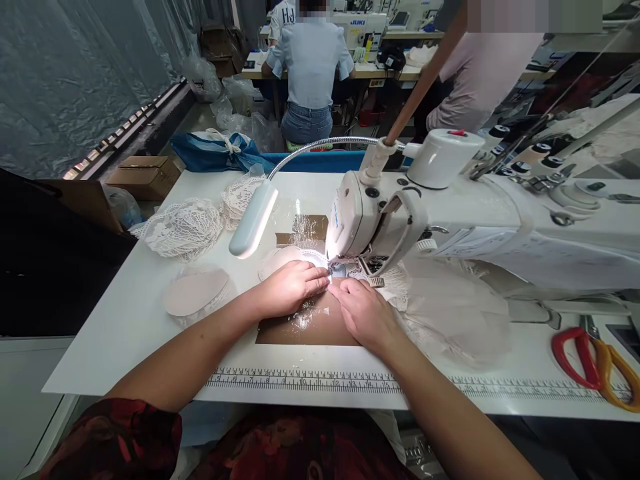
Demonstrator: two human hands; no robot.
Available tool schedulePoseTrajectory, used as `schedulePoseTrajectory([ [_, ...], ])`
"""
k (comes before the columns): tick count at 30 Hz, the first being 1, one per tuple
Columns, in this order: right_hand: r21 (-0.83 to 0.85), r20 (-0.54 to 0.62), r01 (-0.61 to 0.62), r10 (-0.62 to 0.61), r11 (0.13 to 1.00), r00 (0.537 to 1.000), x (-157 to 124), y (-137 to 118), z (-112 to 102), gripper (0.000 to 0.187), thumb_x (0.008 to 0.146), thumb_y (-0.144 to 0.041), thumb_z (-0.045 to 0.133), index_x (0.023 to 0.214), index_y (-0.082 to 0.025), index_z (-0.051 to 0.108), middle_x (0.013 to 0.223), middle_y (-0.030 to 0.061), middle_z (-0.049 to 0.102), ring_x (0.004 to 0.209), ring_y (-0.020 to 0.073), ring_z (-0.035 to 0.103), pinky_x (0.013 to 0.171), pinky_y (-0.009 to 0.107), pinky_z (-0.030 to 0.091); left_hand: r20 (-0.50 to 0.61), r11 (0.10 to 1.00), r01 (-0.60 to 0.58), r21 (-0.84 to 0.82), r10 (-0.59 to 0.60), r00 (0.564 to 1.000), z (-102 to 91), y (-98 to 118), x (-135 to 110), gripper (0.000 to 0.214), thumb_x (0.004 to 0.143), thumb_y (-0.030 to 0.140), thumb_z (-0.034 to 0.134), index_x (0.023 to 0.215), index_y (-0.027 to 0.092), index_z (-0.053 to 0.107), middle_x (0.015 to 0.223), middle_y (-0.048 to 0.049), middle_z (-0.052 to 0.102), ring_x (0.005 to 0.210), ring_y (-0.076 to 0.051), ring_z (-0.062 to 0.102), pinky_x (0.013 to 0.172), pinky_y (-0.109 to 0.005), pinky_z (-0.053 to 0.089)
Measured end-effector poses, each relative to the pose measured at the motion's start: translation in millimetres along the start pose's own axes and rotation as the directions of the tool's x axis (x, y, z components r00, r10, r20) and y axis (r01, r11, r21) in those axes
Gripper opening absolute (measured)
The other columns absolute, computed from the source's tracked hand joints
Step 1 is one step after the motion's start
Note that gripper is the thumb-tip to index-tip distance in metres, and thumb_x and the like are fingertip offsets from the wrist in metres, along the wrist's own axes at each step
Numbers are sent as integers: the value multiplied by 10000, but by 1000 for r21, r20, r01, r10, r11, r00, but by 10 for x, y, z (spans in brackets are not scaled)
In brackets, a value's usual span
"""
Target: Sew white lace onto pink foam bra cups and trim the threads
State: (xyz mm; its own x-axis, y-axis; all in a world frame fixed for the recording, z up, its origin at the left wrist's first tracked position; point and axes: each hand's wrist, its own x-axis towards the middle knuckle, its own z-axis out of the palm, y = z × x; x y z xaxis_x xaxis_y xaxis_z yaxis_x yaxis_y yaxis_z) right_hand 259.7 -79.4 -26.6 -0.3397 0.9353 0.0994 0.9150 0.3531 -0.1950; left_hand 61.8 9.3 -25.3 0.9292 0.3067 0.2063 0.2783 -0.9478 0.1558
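Observation:
Beside the needle of a white sewing machine (365, 213), my left hand (293, 288) lies over a pale lace-edged fabric piece (283, 259), its fingers close together and pressed on the piece. My right hand (364, 312) comes in from the other side, with its fingertips pinched at the fabric edge just in front of the presser foot. The two hands' fingertips nearly meet. What lies under the fingers is mostly hidden. Brown tape or board (295, 330) covers the table below the hands. More sheer white fabric with lace (450, 310) spreads to the right, beneath the machine arm.
A bundle of white lace (183, 227) and a beige oval pad (196, 292) sit at left. A lamp (254, 220) hangs over the white table (115, 320). Scissors (597, 363) with red and orange handles lie at right. Two people (313, 73) (483, 80) are farther back.

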Motion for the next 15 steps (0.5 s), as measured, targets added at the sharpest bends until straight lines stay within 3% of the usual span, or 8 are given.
schedulePoseTrajectory([
  [9, 6, -34, -15, 15, 1000, 999, 53, 25, 37, 445, 863, -99, 418, 1265, -184, 590, 901, 80, 617, 812, 198, 512, 687, 294, 383, -36, 999, 12, -31, -13, 999, 26, -95, 42, 362, 901, 112, 426, 1215, 133, 603, 1272, -110, 606, 1041, -237, 543, 858, -390, 473],
  [15, 49, -74, -24, 27, 999, 997, 43, 27, 17, 403, 855, -107, 422, 1191, -209, 620, 894, 61, 613, 777, 184, 505, 654, 287, 362, -38, 998, 55, -12, -56, 998, 62, -167, 66, 401, 863, 105, 464, 1245, 128, 587, 1293, -105, 593, 978, -234, 539, 849, -391, 470],
])
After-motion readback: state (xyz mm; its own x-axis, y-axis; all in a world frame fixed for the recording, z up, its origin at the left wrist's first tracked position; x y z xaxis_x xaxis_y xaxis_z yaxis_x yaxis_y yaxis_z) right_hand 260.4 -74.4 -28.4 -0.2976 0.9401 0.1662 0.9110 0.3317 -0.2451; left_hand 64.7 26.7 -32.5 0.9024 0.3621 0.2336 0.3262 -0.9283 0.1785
